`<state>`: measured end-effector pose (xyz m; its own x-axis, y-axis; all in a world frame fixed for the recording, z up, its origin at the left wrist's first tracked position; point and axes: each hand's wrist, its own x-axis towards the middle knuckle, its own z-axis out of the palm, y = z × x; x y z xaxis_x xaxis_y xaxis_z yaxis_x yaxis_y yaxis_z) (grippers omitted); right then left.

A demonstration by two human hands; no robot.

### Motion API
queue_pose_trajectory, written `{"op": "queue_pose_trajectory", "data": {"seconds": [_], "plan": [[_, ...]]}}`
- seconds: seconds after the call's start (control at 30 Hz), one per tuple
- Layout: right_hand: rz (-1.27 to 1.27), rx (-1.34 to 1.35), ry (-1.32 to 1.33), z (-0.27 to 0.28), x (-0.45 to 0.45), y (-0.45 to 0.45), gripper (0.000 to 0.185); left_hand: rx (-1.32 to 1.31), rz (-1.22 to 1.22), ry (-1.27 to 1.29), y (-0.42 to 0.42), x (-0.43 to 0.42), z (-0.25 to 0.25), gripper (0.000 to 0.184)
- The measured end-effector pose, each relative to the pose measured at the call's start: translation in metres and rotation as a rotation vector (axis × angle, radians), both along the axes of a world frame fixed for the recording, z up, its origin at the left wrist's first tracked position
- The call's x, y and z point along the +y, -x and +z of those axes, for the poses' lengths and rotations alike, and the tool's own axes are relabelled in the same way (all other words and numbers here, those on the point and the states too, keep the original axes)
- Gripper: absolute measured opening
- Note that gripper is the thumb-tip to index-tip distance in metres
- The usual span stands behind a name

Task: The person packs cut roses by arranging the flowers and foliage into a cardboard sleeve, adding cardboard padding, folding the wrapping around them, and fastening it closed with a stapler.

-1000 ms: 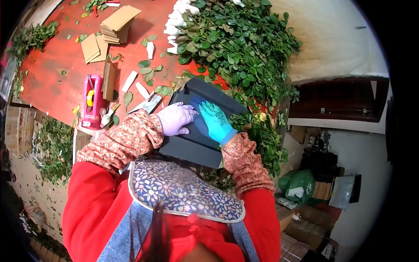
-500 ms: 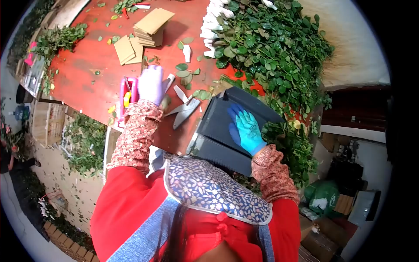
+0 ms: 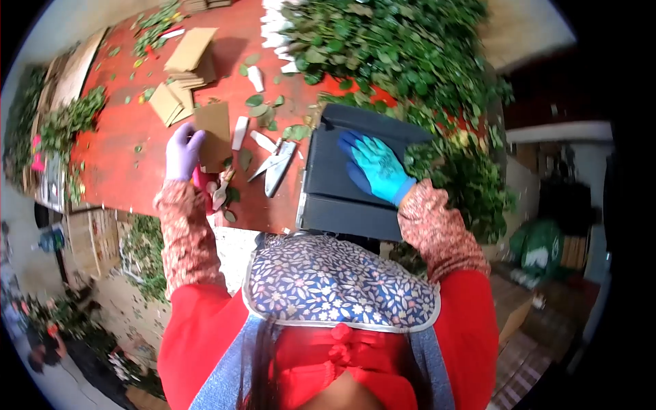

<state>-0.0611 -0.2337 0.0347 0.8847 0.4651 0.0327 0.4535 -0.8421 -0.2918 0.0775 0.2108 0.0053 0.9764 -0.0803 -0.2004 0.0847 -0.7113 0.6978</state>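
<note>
My left hand [image 3: 183,152], in a pale purple glove, has its fingers curled at the left edge of a brown cardboard piece [image 3: 214,137], holding it over the red table. Partly covered by that cardboard is a pink-handled tool [image 3: 205,183]. My right hand [image 3: 374,164], gloved in teal and blue, lies flat with fingers extended on a black folding board [image 3: 355,205]. Between the hands, grey-bladed scissors [image 3: 277,169] rest on the table near white tags [image 3: 240,132] and loose leaves.
A stack of cardboard pieces [image 3: 193,55] and a few loose ones [image 3: 169,102] lie ahead on the red table [image 3: 123,157]. Bundles of leafy stems [image 3: 389,48] with white wrapped ends fill the back right. More greenery [image 3: 465,178] borders the black board.
My left hand has drawn back from near the stack and now has a cardboard piece in it. My right hand stays on the black board. The camera view has shifted.
</note>
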Motion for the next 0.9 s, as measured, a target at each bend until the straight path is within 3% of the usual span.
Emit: {"op": "queue_pose_trajectory", "data": {"seconds": [0.07,0.13,0.17,0.2,0.23,0.27,0.33,0.37,0.47,0.53,0.6,0.63,0.73,0.77,0.8,0.9], "plan": [[0.072,-0.073,-0.088,-0.003,-0.002,-0.001,0.054,-0.022,0.059,0.747,0.027,-0.057,0.052,0.028],[0.061,-0.077,-0.08,-0.011,-0.008,-0.001,0.054,0.192,-0.015,0.719,0.041,-0.096,0.083,0.033],[0.064,-0.061,0.022,-0.022,-0.013,0.002,0.053,0.257,-0.074,0.858,0.049,-0.128,0.086,0.032],[0.074,-0.044,0.123,-0.03,-0.016,0.001,0.052,0.298,-0.194,0.789,0.055,-0.157,0.091,0.027],[0.103,-0.029,0.2,-0.033,-0.018,-0.001,0.052,0.289,-0.301,0.814,0.055,-0.18,0.055,0.027],[0.156,-0.112,0.089,-0.039,-0.02,-0.007,0.05,0.473,-0.323,0.691,0.057,-0.204,0.052,0.027],[0.051,0.122,-0.28,-0.027,-0.008,-0.015,0.047,0.606,-0.26,0.782,0.061,-0.239,0.025,0.022],[0.18,-0.077,-0.193,-0.04,-0.016,-0.016,0.045,0.655,-0.256,0.832,0.056,-0.242,-0.014,0.021],[0.205,0.084,-0.038,-0.026,-0.033,-0.02,0.042,0.603,-0.26,0.759,0.05,-0.24,-0.025,0.022],[0.241,-0.003,-0.144,-0.008,-0.034,-0.015,0.038,0.589,-0.253,0.721,0.053,-0.237,-0.034,0.023],[0.102,-0.221,-0.031,0.015,-0.033,-0.005,0.028,0.571,-0.249,0.687,0.052,-0.238,-0.034,0.023],[-0.071,-0.075,0.066,0.028,-0.032,0.003,0.026,0.558,-0.236,0.662,0.053,-0.239,-0.03,0.024],[0.001,-0.183,-0.055,0.068,-0.003,0.003,0.041,0.48,-0.265,0.541,0.058,-0.244,-0.026,0.025],[0.058,-0.159,-0.001,0.081,0.013,0.003,0.054,0.451,-0.268,0.56,0.059,-0.244,-0.025,0.026],[0.083,-0.103,0.023,0.069,0.018,0.002,0.066,0.419,-0.273,0.576,0.06,-0.243,-0.023,0.028],[0.074,0.063,0.058,0.033,0.017,-0.004,0.079,0.35,-0.401,0.221,0.052,-0.236,0.007,0.032]]}}
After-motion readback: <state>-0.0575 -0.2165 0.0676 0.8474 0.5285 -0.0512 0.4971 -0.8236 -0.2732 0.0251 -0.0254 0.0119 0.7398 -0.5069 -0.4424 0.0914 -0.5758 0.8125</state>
